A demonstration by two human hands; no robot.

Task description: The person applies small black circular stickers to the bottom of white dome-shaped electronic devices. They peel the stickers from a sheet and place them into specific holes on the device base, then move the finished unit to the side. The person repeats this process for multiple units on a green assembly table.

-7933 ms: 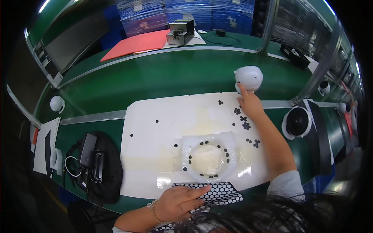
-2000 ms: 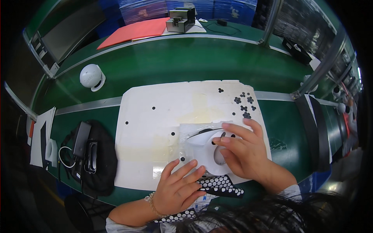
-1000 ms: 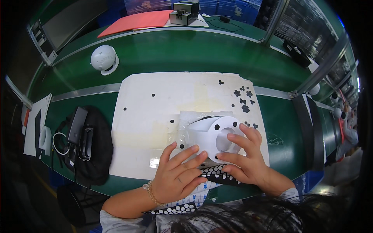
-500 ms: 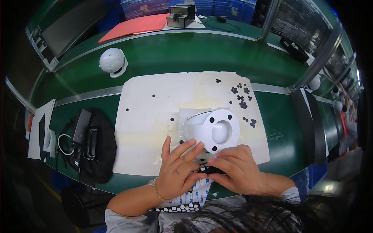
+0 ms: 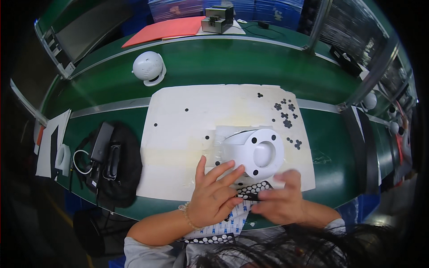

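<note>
My left hand (image 5: 215, 194) pinches the left end of a black sheet (image 5: 254, 189) punched with rows of pale round spots; its other fingers spread upward. At the sheet's right end is my right hand (image 5: 283, 202), its fingers smeared by motion, so what it holds cannot be told. Just beyond both hands, a white rounded device (image 5: 239, 149) lies with its ring-shaped base (image 5: 278, 156) facing up. Three black round pads (image 5: 254, 140) show on that ring. Below my left hand are a printed white backing sheet (image 5: 210, 231) and another black spotted strip (image 5: 210, 239).
Loose black dots and clusters (image 5: 287, 123) lie on the white board (image 5: 178, 156). A second white device (image 5: 149, 67) stands on the green table behind. Left is a black bag (image 5: 127, 178) with a black adapter (image 5: 102, 142). A metal box (image 5: 217, 20) sits at the back.
My right hand has drawn right, away from my left, and its fingers have lifted. More of the spotted sheet now shows between them. The whole view has shifted slightly.
</note>
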